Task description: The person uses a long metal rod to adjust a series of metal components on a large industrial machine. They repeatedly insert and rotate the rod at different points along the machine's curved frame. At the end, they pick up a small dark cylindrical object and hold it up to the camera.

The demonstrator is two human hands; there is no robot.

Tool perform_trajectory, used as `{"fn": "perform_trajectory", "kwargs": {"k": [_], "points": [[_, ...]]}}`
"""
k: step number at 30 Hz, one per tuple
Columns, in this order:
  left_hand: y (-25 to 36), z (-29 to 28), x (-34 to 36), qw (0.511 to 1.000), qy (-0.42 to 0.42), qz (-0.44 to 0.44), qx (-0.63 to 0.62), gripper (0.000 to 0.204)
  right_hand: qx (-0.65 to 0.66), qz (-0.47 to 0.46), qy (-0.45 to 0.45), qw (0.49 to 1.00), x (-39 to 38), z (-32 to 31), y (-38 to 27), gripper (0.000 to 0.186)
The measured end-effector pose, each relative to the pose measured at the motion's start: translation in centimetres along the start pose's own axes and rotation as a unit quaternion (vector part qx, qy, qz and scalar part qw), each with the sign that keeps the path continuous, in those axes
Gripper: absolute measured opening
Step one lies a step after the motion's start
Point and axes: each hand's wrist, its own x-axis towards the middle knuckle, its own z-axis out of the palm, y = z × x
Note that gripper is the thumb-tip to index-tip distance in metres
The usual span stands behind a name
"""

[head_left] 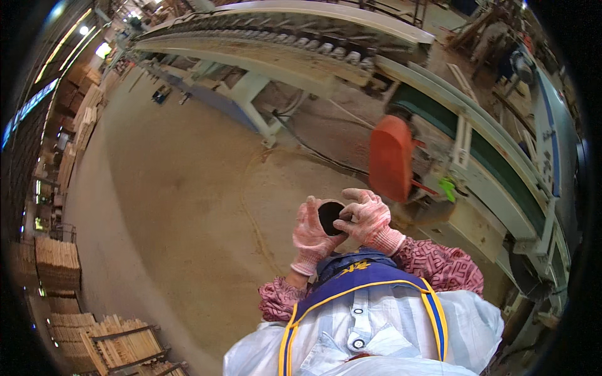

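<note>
In front of my waist, my left hand (313, 233), in a stained pink-and-white work glove, is wrapped round a round hollow thing (329, 217). Its dark opening faces up, and its pale rim shows; I cannot tell whether it is a cup or a roll. My right hand (371, 220), gloved the same way, is closed at the right side of that rim, thumb and fingers bent against it. Patterned pink sleeve covers (442, 263) run up both forearms. A purple apron (351, 282) with yellow edging lies just below the hands.
A long machine with a row of rollers (301, 41) runs across the far side. At right stand a red guard (390, 156) and a green conveyor belt (433, 113). A black cable (313, 150) trails on the concrete floor (182, 207). Stacked wood (119, 341) sits at lower left.
</note>
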Motion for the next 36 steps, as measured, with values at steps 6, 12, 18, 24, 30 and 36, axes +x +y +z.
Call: {"fn": "perform_trajectory", "kwargs": {"k": [6,12,18,24,30,36], "points": [[-13.0,-6.2,5.3,0.989,0.008,-0.13,0.07,0.112,0.1,-0.022,-0.162,0.981,14.0,8.5,-4.7,0.025],[-22.8,-10.7,12.7,0.986,0.057,-0.145,0.053,0.102,0.134,-0.019,-0.25,0.959,28.5,17.0,-7.8,0.018],[-31.1,-14.7,23.3,0.985,0.088,-0.145,0.034,0.069,0.295,-0.118,-0.216,0.923,42.4,22.3,-10.4,0.017],[-39.8,-18.5,34.8,0.992,0.081,-0.087,0.044,0.098,0.401,0.067,-0.23,0.884,53.6,23.8,-12.6,0.018],[-49.1,-19.1,46.7,0.989,-0.004,0.092,0.118,0.128,0.269,0.028,-0.034,0.962,62.1,27.5,-11.4,0.023],[-54.3,-19.3,57.9,0.964,-0.027,0.26,-0.044,0.114,0.146,0.054,0.126,0.98,68.7,29.8,-13.7,0.017]]}}
